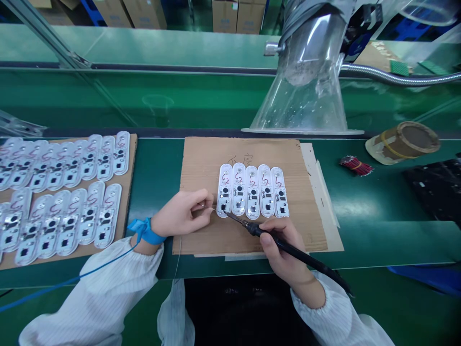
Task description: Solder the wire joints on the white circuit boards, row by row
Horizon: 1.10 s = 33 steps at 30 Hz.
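Several white oblong circuit boards (252,191) lie side by side on a brown cardboard sheet (205,163). My right hand (283,245) is closed round a black soldering iron (288,247), whose tip touches the lower end of the leftmost board. My left hand (182,212) pinches a thin solder wire (211,207) and feeds its end to the same spot. A blue wrist strap (146,229) with a blue cord is on my left wrist. Both sleeves are white.
A second cardboard sheet (131,144) at the left carries two rows of similar boards (68,192). A clear fume hood (306,81) on a flexible hose hangs behind. At the right lie a red wire bundle (356,166), a tape roll (403,142) and a black tray (435,185).
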### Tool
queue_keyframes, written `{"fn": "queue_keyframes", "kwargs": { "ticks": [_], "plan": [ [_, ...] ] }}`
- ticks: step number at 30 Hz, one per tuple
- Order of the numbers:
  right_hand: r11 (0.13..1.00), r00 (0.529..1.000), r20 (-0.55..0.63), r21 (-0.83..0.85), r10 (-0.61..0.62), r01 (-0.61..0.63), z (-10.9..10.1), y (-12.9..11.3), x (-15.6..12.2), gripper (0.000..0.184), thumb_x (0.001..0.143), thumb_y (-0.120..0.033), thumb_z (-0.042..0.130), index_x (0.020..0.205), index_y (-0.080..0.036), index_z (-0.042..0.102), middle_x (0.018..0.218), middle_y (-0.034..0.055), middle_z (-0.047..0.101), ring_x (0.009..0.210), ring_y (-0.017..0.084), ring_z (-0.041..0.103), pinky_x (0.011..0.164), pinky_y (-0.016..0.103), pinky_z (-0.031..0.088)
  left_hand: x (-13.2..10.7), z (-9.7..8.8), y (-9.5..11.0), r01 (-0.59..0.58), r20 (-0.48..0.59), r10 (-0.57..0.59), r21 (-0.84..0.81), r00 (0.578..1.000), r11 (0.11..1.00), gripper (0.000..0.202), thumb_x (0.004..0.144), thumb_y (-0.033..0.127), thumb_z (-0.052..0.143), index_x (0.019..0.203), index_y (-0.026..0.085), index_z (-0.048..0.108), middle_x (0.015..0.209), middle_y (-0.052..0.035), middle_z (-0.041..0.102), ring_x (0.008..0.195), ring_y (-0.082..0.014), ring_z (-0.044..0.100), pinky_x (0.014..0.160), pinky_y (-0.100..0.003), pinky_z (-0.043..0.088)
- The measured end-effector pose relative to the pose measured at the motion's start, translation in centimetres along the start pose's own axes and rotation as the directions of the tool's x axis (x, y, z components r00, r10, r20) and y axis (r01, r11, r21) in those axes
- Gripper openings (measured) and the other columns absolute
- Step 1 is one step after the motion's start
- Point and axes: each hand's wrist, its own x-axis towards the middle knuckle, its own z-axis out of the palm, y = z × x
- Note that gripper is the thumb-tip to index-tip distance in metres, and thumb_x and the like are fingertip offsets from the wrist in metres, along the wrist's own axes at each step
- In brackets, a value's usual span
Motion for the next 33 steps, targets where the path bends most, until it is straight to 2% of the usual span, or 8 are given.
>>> {"fn": "queue_keyframes", "kwargs": {
  "ticks": [8,15,23,29,33],
  "plan": [
    [0.998,0.997,0.066,-0.05,-0.033,0.036,-0.19,-0.67,0.63,0.011,0.11,-0.04,0.07,0.11,-0.029,0.068,0.09,0.0004,0.079,0.073,0.019,0.079,0.065,0.028,0.062,0.18,0.0,0.11,0.0,0.012,0.0,0.012,1.0,1.0,0.011,0.094,0.012,0.056,0.093,0.023,0.055,0.062,0.0122,0.037,0.05,-0.0085,0.036,0.051,-0.021,0.03],
    [0.998,0.999,0.034,-0.044,-0.032,0.033,-0.19,-0.47,0.4,0.012,0.112,-0.042,0.068,0.111,-0.03,0.066,0.09,-0.0004,0.078,0.072,0.018,0.078,0.064,0.027,0.061,0.04,0.0,-0.04,0.004,0.003,-0.004,0.008,1.0,1.0,0.011,0.094,0.013,0.056,0.092,0.023,0.055,0.061,0.0123,0.037,0.049,-0.0083,0.037,0.051,-0.021,0.031],
    [0.997,0.994,0.089,-0.049,-0.056,0.06,-0.18,-0.63,0.61,0.011,0.111,-0.041,0.07,0.112,-0.03,0.067,0.09,-0.001,0.079,0.073,0.018,0.078,0.066,0.027,0.061,0.11,-0.19,0.17,-0.013,-0.01,0.013,0.011,1.0,1.0,0.011,0.096,0.012,0.056,0.093,0.023,0.055,0.061,0.0128,0.035,0.049,-0.0084,0.035,0.05,-0.021,0.03],
    [0.999,1.0,0.012,0.041,-0.012,0.012,-0.11,-0.51,0.37,0.01,0.11,-0.038,0.07,0.114,-0.03,0.067,0.092,0.0005,0.078,0.074,0.018,0.077,0.067,0.027,0.062,-0.11,-0.45,-0.2,0.021,-0.092,-0.018,0.031,0.996,0.999,0.011,0.1,0.015,0.057,0.093,0.023,0.056,0.065,0.0113,0.037,0.052,-0.0092,0.036,0.052,-0.021,0.032],
    [0.995,1.0,-0.018,0.098,0.008,-0.006,0.28,-0.68,0.12,0.011,0.111,-0.037,0.07,0.117,-0.03,0.065,0.092,-0.0005,0.078,0.073,0.017,0.076,0.067,0.026,0.062,-0.28,-0.78,-0.35,0.114,-0.174,-0.095,0.099,0.98,0.989,0.013,0.104,0.022,0.058,0.092,0.023,0.061,0.065,0.009,0.04,0.054,-0.011,0.042,0.054,-0.023,0.038]
  ]
}}
